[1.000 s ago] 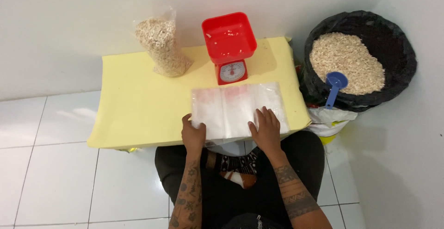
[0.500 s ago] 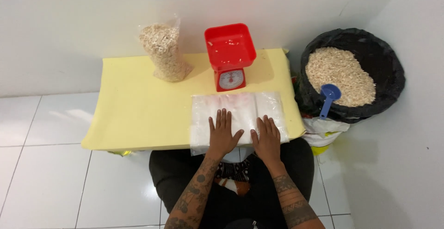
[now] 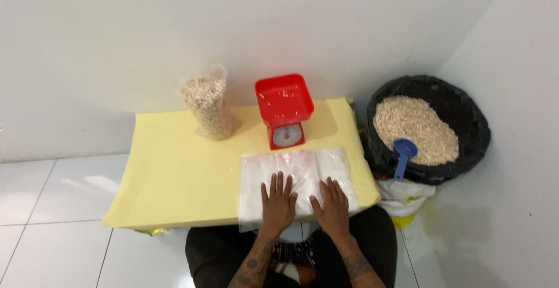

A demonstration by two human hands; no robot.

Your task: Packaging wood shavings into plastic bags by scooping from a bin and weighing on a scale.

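A stack of clear plastic bags (image 3: 297, 169) lies flat on the near right part of a low yellow table (image 3: 174, 171). My left hand (image 3: 277, 203) rests palm down on the stack, fingers spread. My right hand (image 3: 333, 205) lies beside it on the same stack, also flat with fingers apart. Neither hand grips anything. Behind the bags stands a red kitchen scale (image 3: 285, 109) with an empty red tray on top.
A filled clear bag of oat-like flakes (image 3: 208, 107) stands upright at the table's back. To the right, on the floor, a black-lined tub of flakes (image 3: 428, 126) holds a blue scoop (image 3: 403, 154). White walls close in behind and right; white tiles lie left.
My left hand has slid from the stack's left edge toward its middle, close beside my right hand. The view has shifted slightly.
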